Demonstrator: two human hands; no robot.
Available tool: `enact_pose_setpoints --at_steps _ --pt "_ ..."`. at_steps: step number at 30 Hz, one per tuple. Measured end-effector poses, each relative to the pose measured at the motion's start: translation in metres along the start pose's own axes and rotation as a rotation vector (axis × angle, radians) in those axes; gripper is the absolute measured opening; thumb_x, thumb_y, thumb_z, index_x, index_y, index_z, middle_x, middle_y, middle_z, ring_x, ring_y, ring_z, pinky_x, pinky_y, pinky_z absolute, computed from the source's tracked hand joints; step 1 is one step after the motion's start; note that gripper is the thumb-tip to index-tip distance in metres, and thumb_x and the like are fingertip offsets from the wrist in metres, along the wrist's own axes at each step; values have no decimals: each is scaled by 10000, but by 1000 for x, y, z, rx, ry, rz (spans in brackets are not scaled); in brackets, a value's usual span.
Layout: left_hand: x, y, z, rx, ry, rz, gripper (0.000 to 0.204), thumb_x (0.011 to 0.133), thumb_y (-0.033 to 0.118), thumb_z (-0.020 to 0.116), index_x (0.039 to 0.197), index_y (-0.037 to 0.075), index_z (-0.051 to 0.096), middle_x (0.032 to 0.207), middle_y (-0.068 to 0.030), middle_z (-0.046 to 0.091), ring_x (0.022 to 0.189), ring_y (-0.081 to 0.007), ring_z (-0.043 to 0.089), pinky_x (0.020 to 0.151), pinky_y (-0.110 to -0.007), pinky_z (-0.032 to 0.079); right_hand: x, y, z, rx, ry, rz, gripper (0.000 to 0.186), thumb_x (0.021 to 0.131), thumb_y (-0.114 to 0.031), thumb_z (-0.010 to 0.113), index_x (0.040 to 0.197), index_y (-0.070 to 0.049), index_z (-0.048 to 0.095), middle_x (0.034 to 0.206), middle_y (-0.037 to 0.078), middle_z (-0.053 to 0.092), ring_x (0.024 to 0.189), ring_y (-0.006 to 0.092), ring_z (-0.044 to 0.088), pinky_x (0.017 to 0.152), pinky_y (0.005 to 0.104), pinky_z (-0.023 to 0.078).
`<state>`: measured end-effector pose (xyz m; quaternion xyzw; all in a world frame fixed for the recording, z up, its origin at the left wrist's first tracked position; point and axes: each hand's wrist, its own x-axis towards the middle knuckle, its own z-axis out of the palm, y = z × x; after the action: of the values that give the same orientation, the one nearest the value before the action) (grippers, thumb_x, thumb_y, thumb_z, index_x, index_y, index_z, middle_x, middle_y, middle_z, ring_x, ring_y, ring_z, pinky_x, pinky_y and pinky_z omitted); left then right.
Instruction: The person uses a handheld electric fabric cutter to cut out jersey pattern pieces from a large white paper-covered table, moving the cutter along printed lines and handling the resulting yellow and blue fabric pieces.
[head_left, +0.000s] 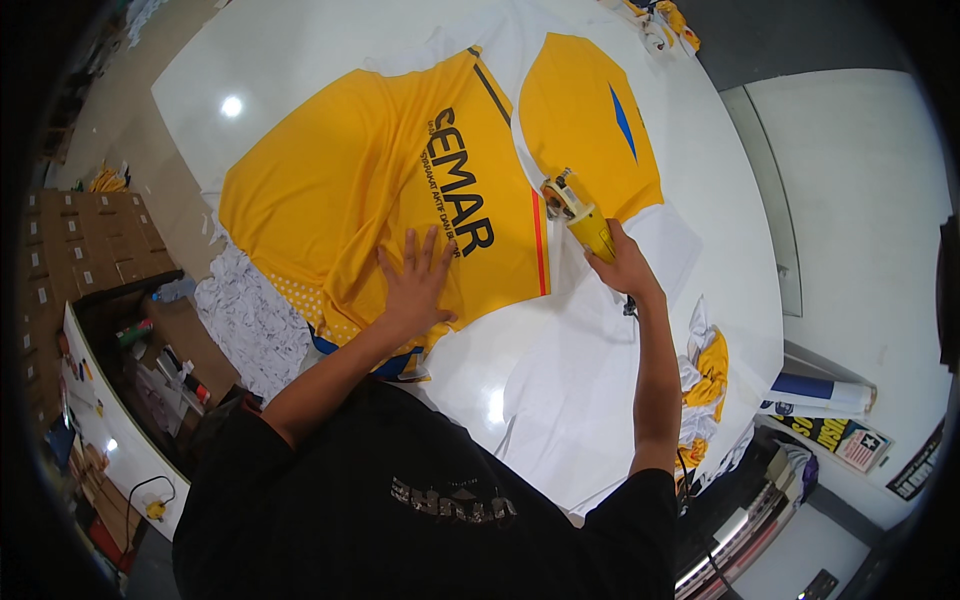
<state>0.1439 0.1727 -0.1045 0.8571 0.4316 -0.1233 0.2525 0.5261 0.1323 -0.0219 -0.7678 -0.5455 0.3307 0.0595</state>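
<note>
A large yellow printed fabric panel (330, 170) lies spread on the white table, rumpled on its left half. My left hand (417, 285) rests flat on its lower part, fingers spread. My right hand (628, 262) is wrapped round the yellow body of a handheld electric fabric cutter (590, 228). The cutter's head is at the white strip between this panel and a second yellow piece (590, 120) with a blue shape on it. White fabric (560, 370) spreads below the cutter, partly under my right forearm. The cutter's blade is too small to make out.
Yellow and white fabric scraps (708, 375) are heaped at the table's right edge. A pile of white scraps (250, 310) hangs by the left edge. Cardboard boxes (100, 240) and a white-topped shelf unit (110, 420) stand at left. Rolled material (820, 392) lies at right.
</note>
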Motion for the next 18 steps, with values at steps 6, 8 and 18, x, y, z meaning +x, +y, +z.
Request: enact_pose_setpoints --at_steps 6,8,18 --pt "0 1 -2 6 -5 -6 1335 652 595 927 1715 252 196 1798 -141 43 1639 -447 -26 1133 -883 71 6 -5 2 -3 -9 12 634 923 -281 719 1403 42 459 1226 336 673 1155 483 667 959 487 538" --pt "0 0 -2 -4 -2 -4 1337 650 590 930 1715 251 196 1797 -142 46 1639 -448 -21 1131 -885 70 8 -9 3 4 5 11 622 922 -275 717 1394 40 463 1220 337 673 1153 481 668 956 483 539" --pt "-7 0 0 -47 1 14 1340 643 570 941 1713 233 208 1793 -146 61 1637 -456 -13 1131 -888 57 14 -36 14 89 39 -2 542 917 -231 720 1301 56 469 1107 333 693 1044 496 689 898 493 551"
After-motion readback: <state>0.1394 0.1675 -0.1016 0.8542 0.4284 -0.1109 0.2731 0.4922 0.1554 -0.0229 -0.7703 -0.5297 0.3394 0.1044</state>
